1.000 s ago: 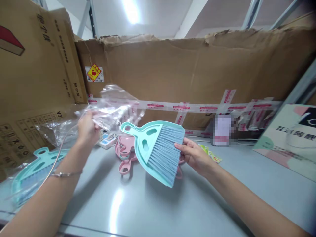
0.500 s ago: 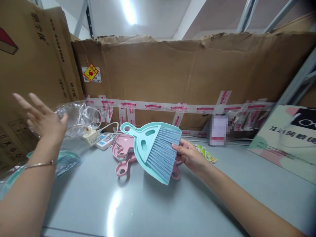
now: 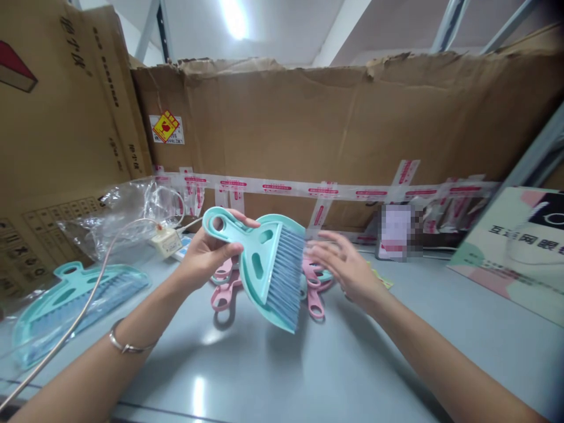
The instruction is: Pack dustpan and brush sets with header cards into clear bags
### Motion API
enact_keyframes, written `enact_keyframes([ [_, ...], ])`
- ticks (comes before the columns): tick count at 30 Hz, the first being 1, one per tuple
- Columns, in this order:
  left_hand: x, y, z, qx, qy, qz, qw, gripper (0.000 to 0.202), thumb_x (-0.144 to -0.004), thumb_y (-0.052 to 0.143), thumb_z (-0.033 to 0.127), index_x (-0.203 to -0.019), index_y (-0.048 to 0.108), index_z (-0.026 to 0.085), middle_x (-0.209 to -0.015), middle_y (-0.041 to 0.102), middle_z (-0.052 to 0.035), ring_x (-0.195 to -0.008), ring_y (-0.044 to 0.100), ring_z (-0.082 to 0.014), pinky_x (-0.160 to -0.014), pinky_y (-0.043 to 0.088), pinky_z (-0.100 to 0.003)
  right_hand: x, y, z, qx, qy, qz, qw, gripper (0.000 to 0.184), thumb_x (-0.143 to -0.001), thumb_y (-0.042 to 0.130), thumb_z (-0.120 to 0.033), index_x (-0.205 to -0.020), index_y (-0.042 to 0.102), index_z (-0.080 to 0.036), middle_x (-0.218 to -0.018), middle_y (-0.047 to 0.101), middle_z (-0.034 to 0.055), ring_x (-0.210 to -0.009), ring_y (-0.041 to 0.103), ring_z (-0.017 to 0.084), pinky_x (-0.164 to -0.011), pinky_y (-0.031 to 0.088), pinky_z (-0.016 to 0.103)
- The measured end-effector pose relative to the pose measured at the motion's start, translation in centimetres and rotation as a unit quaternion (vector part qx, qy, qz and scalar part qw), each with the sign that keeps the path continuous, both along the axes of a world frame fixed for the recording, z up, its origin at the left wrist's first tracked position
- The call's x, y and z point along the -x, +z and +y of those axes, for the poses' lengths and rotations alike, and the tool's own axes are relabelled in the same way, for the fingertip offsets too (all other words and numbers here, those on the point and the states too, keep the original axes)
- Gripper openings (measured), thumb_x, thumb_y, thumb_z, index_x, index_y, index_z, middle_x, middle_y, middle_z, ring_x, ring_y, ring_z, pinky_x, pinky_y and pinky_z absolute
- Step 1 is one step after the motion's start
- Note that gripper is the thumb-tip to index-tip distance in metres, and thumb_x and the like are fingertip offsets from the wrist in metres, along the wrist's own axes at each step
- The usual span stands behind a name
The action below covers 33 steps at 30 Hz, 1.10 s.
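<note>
A: What's in that person's hands?

B: The left hand (image 3: 207, 258) grips the handle of a green dustpan (image 3: 253, 296), and a brush (image 3: 286, 276) with blue bristles sits in it. They're up over the gray table (image 3: 264, 382), tilted. The right hand (image 3: 348, 264) is open, just beside the bristles. I can't tell if it touches them

A: So what's done, and what's left?

B: I see no wrap on that one, so I'd say it's all unwrapped. A second green set (image 3: 66, 308) lies at the left. It looks like it's in clear plastic, so I'd guess that one isn't done

A: Is anything in the way?

B: A cord (image 3: 82, 311) runs across my view of the second set. The dustpan hides part of the pink pieces (image 3: 230, 286) behind it

A: And farther back?

B: A white plug (image 3: 166, 242), a crumpled clear bag (image 3: 118, 205), and a bright packet (image 3: 382, 279) half hidden by the right hand. A big cardboard box (image 3: 282, 129) stands across the back
</note>
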State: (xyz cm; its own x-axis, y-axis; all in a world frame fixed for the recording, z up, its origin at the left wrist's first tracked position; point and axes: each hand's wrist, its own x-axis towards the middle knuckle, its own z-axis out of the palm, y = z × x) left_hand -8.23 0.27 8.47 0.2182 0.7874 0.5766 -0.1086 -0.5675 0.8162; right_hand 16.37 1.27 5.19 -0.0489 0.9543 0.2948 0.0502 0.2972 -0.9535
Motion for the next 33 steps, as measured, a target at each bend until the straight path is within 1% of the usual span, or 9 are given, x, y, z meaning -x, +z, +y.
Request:
enact_keyframes([
  [3,0.1,0.3,-0.7,-0.089,-0.023,0.045,0.995,0.031,-0.072,0.069,0.029,-0.098,0.055,0.020,-0.098,0.067,-0.0061,-0.061,0.060,-0.0120,-0.050,0.048,-0.021,1.3,1.0,-1.5,-0.289,-0.122,-0.132,0.940,0.025,-0.078,0.061,-0.034,-0.100,0.056,-0.025,-0.101,0.060,0.0045,-0.096,0.055,0.019,-0.084,0.044,0.037],
  [5,-0.5,0.6,-1.4,-0.141,-0.025,0.077,0.987,0.031,-0.073,0.069,0.031,-0.098,0.055,0.020,-0.095,0.068,-0.0063,-0.058,0.059,-0.0115,-0.049,0.048,-0.022,2.6,1.5,-2.6,-0.405,-0.066,-0.244,0.878,0.021,-0.079,0.062,-0.028,-0.098,0.058,-0.022,-0.100,0.061,0.0060,-0.097,0.054,0.020,-0.085,0.043,0.038],
  [7,-1.2,0.8,-2.2,-0.179,0.004,0.114,0.977,0.032,-0.072,0.070,0.032,-0.097,0.056,0.019,-0.094,0.068,-0.0077,-0.065,0.062,-0.0148,-0.056,0.052,-0.026,3.9,1.9,-3.5,-0.438,-0.016,-0.305,0.845,0.017,-0.079,0.061,-0.025,-0.096,0.058,-0.020,-0.097,0.063,0.0070,-0.092,0.054,0.020,-0.081,0.044,0.037],
  [11,-1.7,0.8,-3.2,-0.277,0.118,0.147,0.942,0.035,-0.067,0.075,0.028,-0.096,0.059,0.019,-0.092,0.068,-0.0063,-0.085,0.065,-0.0208,-0.074,0.053,-0.032,4.8,3.0,-4.4,-0.432,-0.028,-0.318,0.843,0.005,-0.081,0.056,-0.018,-0.086,0.056,-0.019,-0.085,0.063,0.0052,-0.082,0.053,0.019,-0.072,0.045,0.034],
  [15,0.4,1.5,-2.5,-0.326,0.295,-0.010,0.898,0.019,-0.076,0.067,0.019,-0.092,0.058,0.022,-0.084,0.065,0.0035,-0.049,0.055,-0.0054,-0.042,0.044,-0.021,1.2,5.0,-3.8,-0.489,-0.198,-0.297,0.796,0.005,-0.081,0.056,-0.018,-0.085,0.055,-0.021,-0.083,0.059,0.0055,-0.081,0.053,0.020,-0.071,0.046,0.035],
  [17,2.0,1.7,-1.7,-0.372,0.336,-0.050,0.864,0.025,-0.071,0.071,0.015,-0.090,0.055,0.021,-0.082,0.064,0.0046,-0.048,0.054,-0.0047,-0.040,0.042,-0.021,-1.8,5.4,-2.4,-0.483,-0.250,-0.316,0.777,0.006,-0.080,0.058,-0.020,-0.086,0.056,-0.022,-0.084,0.059,0.0056,-0.081,0.055,0.021,-0.072,0.047,0.037],
  [22,4.2,-0.4,1.2,-0.328,0.366,0.152,0.857,0.028,-0.064,0.076,0.026,-0.076,0.051,0.019,-0.077,0.061,0.0014,-0.069,0.061,-0.0137,-0.059,0.048,-0.027,-6.9,2.0,2.7,-0.460,-0.106,-0.432,0.768,0.017,-0.081,0.051,-0.018,-0.094,0.062,-0.019,-0.105,0.060,0.0122,-0.095,0.059,0.023,-0.080,0.049,0.039],
  [27,4.1,-3.0,2.6,-0.184,0.293,0.377,0.859,0.024,-0.076,0.060,0.039,-0.072,0.050,0.018,-0.069,0.057,0.0015,-0.057,0.052,-0.0110,-0.053,0.041,-0.023,-5.0,-1.6,5.4,-0.344,0.064,-0.539,0.767,0.035,-0.078,0.045,-0.006,-0.100,0.066,-0.023,-0.115,0.059,0.0100,-0.088,0.063,0.018,-0.071,0.050,0.028],
  [33,4.2,-3.0,1.5,-0.109,0.227,0.604,0.756,0.048,-0.065,0.058,0.065,-0.084,0.052,0.020,-0.070,0.059,0.0000,-0.063,0.054,-0.0176,-0.054,0.034,-0.025,-2.8,-2.5,7.7,-0.255,0.148,-0.592,0.750,0.065,-0.061,0.038,0.008,-0.107,0.066,-0.028,-0.122,0.060,0.0029,-0.103,0.061,0.021,-0.081,0.049,0.029],
])
